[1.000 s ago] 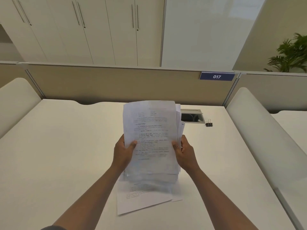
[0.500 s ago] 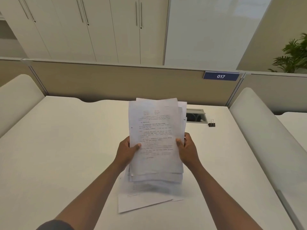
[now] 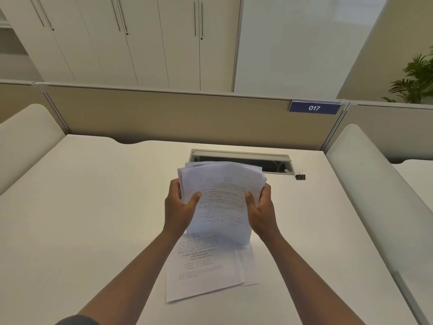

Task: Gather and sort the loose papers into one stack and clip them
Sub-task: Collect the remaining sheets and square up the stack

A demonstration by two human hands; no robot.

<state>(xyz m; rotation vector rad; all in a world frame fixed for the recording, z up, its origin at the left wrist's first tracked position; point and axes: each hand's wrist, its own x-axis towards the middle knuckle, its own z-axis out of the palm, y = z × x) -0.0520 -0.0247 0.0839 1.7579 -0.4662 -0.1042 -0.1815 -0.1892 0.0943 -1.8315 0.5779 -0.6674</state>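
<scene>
Head view: both hands hold a stack of papers [image 3: 222, 198] above the white counter [image 3: 82, 219], roughly at its middle. The left hand [image 3: 179, 207] clasps the stack's left edge, thumb lying across the printed top sheet and the other fingers hidden behind the pages. The right hand [image 3: 261, 208] clasps the right edge the same way, thumb on the front. The stack sits between the two hands, tilted with its top edge leaning away from the person, and its upper corners fan unevenly. Its lower edge hangs just above two more sheets [image 3: 206, 266] lying flat on the counter, between the forearms, one overlapping the other; the upper one shows printed text. A black binder clip [image 3: 300, 175] stands on the counter well to the right of the right hand, just beside the open cable tray [image 3: 241, 158] set into the counter behind the stack.
</scene>
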